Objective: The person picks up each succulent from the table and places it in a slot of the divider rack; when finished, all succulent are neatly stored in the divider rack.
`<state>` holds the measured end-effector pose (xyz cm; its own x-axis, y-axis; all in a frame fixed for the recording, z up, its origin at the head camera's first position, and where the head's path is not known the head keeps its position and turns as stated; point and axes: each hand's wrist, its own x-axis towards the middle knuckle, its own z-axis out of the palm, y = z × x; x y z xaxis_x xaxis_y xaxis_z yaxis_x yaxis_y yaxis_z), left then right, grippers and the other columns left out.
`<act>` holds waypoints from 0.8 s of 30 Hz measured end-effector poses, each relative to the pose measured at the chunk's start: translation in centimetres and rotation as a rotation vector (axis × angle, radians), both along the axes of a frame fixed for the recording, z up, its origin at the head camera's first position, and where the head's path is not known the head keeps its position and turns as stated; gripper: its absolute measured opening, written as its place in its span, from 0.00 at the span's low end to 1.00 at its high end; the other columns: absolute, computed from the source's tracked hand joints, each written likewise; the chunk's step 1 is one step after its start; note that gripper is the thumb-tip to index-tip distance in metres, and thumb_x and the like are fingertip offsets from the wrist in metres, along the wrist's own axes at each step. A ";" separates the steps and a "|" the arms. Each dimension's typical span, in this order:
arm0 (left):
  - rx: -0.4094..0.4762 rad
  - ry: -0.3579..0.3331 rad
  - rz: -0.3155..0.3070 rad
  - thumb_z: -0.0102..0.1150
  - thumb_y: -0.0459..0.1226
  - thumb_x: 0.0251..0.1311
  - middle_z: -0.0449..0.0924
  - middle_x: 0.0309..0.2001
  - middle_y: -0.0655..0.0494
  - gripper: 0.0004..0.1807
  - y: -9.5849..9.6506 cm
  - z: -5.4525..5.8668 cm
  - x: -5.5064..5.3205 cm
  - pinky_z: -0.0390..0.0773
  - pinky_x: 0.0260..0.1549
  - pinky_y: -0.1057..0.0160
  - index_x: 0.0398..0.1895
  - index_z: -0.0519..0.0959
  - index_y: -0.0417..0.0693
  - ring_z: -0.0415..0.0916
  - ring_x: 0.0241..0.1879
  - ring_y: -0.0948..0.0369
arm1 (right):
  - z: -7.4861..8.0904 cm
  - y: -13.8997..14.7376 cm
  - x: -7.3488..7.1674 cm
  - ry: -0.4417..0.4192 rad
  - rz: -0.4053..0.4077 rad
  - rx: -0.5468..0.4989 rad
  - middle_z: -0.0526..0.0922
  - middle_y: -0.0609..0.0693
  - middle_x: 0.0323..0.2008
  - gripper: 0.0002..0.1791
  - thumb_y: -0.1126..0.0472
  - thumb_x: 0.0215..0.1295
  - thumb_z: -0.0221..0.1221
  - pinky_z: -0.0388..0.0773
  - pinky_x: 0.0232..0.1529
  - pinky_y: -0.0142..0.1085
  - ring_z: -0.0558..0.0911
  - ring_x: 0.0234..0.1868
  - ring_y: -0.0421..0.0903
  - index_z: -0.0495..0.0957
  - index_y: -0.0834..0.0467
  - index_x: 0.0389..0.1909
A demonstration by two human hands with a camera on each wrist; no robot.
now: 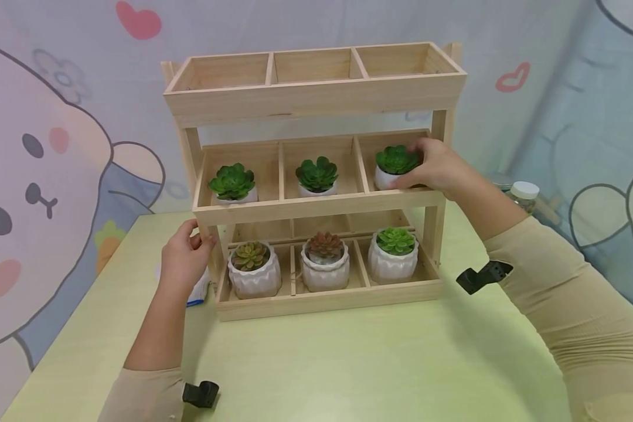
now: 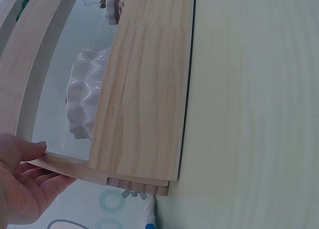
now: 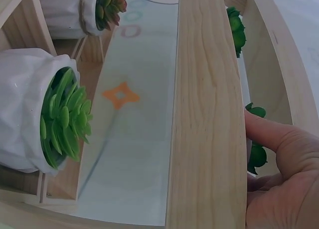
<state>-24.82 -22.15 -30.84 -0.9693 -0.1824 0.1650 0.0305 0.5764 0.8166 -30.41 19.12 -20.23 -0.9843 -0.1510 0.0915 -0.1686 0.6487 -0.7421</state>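
A three-tier wooden plant shelf (image 1: 316, 105) stands on the table, each tier split into three compartments. In the middle tier's right compartment sits a green succulent in a white pot (image 1: 388, 178); my right hand (image 1: 439, 166) holds that pot between thumb and fingers. Two similar plants (image 1: 233, 183) occupy the left and middle compartments of this tier. My left hand (image 1: 183, 257) grips the shelf's left side post (image 2: 67, 165) with thumb and fingers. Three succulents in scalloped white pots (image 1: 324, 271) stand in the bottom tier. The top tier holds nothing.
Behind the shelf, on the right, is a jar with a white lid (image 1: 524, 192). A white item with a blue edge (image 1: 199, 289) lies by the left post. A cartoon-printed curtain (image 1: 306, 23) hangs behind the pale green table (image 1: 348, 357).
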 end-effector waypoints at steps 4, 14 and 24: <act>-0.003 0.004 0.002 0.51 0.37 0.67 0.69 0.59 0.37 0.27 0.0 0.0 -0.1 0.71 0.51 0.46 0.68 0.60 0.45 0.68 0.57 0.43 | -0.1 0.1 -0.1 0.014 -0.001 0.030 0.69 0.62 0.53 0.44 0.55 0.45 0.74 0.69 0.52 0.47 0.70 0.50 0.55 0.62 0.70 0.58; 0.008 0.008 -0.011 0.51 0.36 0.67 0.70 0.58 0.37 0.26 0.0 -0.2 -0.2 0.71 0.51 0.46 0.67 0.62 0.45 0.69 0.57 0.43 | -0.4 0.7 0.3 0.042 0.028 0.067 0.71 0.61 0.49 0.42 0.50 0.46 0.72 0.71 0.47 0.45 0.71 0.46 0.54 0.64 0.68 0.56; 0.010 0.004 -0.009 0.51 0.37 0.67 0.70 0.59 0.37 0.26 -0.2 -0.1 0.0 0.71 0.52 0.45 0.67 0.61 0.45 0.69 0.57 0.43 | -0.3 0.7 0.7 0.024 0.029 0.108 0.71 0.61 0.49 0.47 0.43 0.44 0.72 0.71 0.47 0.47 0.70 0.48 0.55 0.63 0.68 0.56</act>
